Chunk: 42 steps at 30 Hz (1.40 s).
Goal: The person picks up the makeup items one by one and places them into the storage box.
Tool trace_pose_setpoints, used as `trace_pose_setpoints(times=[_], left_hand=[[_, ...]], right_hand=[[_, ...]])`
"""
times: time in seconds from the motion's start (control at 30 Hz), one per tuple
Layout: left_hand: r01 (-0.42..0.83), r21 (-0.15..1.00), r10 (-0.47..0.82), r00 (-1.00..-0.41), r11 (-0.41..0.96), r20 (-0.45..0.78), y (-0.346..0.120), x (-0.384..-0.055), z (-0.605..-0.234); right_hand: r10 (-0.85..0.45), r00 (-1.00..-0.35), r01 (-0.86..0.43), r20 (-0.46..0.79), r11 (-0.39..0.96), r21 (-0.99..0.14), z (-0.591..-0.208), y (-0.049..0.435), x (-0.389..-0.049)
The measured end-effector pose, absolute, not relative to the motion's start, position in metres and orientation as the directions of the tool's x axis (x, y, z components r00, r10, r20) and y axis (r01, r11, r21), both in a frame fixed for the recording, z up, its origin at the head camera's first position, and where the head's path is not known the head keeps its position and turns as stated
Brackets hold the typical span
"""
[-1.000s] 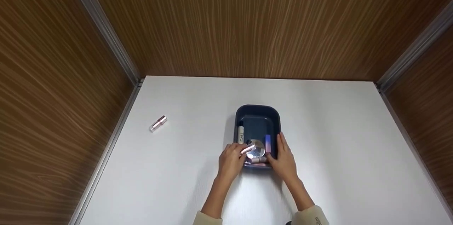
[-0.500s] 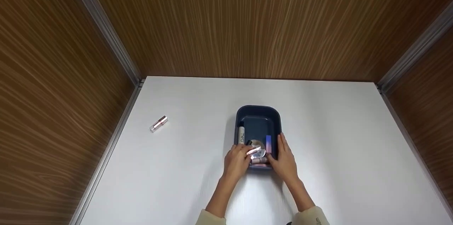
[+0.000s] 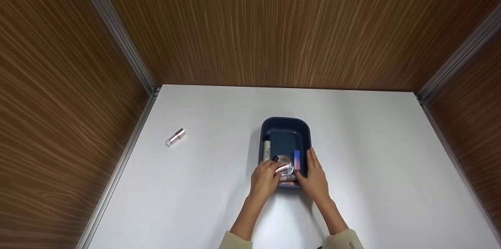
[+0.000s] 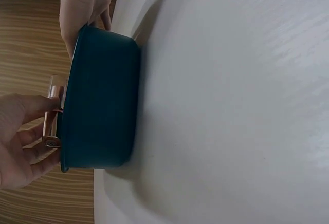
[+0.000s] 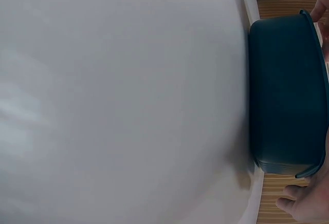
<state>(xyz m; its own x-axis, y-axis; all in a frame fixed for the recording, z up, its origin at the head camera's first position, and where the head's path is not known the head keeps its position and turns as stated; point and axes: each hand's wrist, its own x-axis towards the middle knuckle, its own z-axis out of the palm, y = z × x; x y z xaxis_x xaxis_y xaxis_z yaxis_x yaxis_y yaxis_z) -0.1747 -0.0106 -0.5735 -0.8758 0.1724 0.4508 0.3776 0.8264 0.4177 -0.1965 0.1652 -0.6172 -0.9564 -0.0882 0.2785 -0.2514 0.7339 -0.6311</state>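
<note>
My left hand pinches a rose-gold lipstick tube with a clear end, over the near part of a dark blue bin. In the left wrist view the lipstick is level with the bin's rim, between thumb and fingers. My right hand holds the bin's right wall, fingers along the outside and thumb over the rim. Inside lie a white tube with dark lettering, a blue-to-pink tube, a shiny round disc and a grey-pink tube. The left hand partly hides the near contents.
A second rose-gold lipstick lies on the white table, left of the bin. Wood-grain panels stand at the back and both sides.
My left hand has moved right and slightly toward me, carrying the lipstick farther over the bin. The right hand stays on the bin's wall.
</note>
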Motion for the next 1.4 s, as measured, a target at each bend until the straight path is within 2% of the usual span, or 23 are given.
trace_pose_setpoints(times=[0.4,0.67,1.4], left_hand=[[0.333,0.422,0.142,-0.896,0.843,0.421,-0.0067,-0.1753,-0.5772],[0.334,0.422,0.127,-0.886,0.843,0.447,-0.0053,-0.1769,-0.5767],[0.312,0.505,0.090,-0.905,0.804,0.417,-0.0111,-0.1777,-0.5729]], right_hand=[[-0.085,-0.958,-0.246,0.275,0.736,-0.631,-0.6180,0.1659,-0.1963],[-0.069,-0.958,-0.238,0.277,0.728,-0.643,-0.6170,0.1657,-0.1968],[-0.079,-0.965,-0.226,0.249,0.731,-0.644,-0.6156,0.1665,-0.1975]])
